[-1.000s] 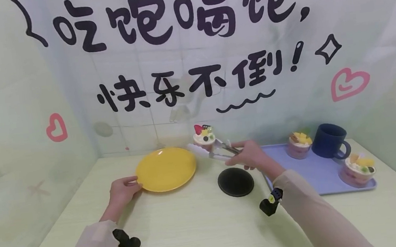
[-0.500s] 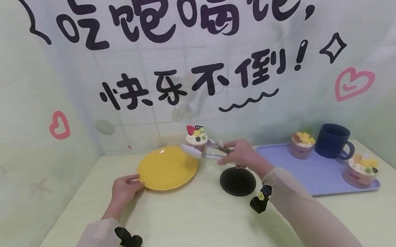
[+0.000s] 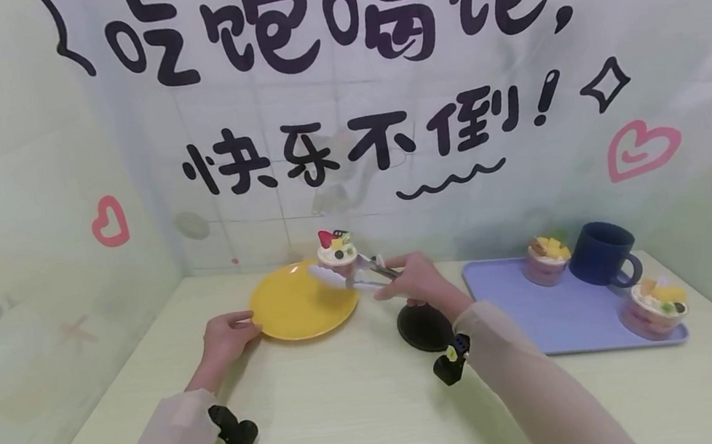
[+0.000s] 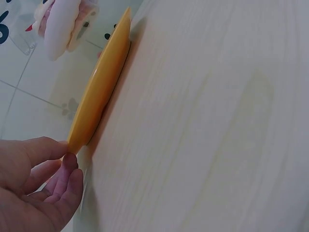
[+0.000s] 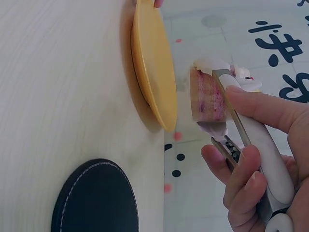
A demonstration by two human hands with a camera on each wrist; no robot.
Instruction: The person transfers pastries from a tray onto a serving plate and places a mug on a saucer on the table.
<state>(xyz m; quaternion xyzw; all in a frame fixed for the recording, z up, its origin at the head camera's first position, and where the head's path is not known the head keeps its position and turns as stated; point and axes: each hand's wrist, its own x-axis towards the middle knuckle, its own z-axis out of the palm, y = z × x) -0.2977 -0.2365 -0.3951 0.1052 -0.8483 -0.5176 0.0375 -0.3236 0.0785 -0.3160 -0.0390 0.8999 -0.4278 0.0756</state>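
My left hand (image 3: 226, 338) pinches the near-left rim of a yellow plate (image 3: 293, 310) between thumb and fingers. In the left wrist view, the plate (image 4: 99, 89) is seen nearly edge-on. A pair of tongs (image 3: 368, 273) is in my right hand (image 3: 417, 278), fingers wrapped round the handles. Their white tips clasp a fruit-topped dessert cup (image 3: 336, 255), held above the plate's right side. Pink layers of the dessert cup (image 5: 208, 94) show in the right wrist view, apart from the plate below.
A black round coaster (image 3: 424, 328) lies under the right forearm, partly covered. To the right, a blue-purple tray (image 3: 565, 323) bears two more dessert cups, one at the back (image 3: 546, 260) and one at the front corner (image 3: 652, 310), plus a navy mug (image 3: 602, 252). A printed backdrop (image 3: 355, 215) stands behind.
My right hand has moved left with the tongs and the dessert cup, from beside the plate to over its right part. The left hand stays on the rim.
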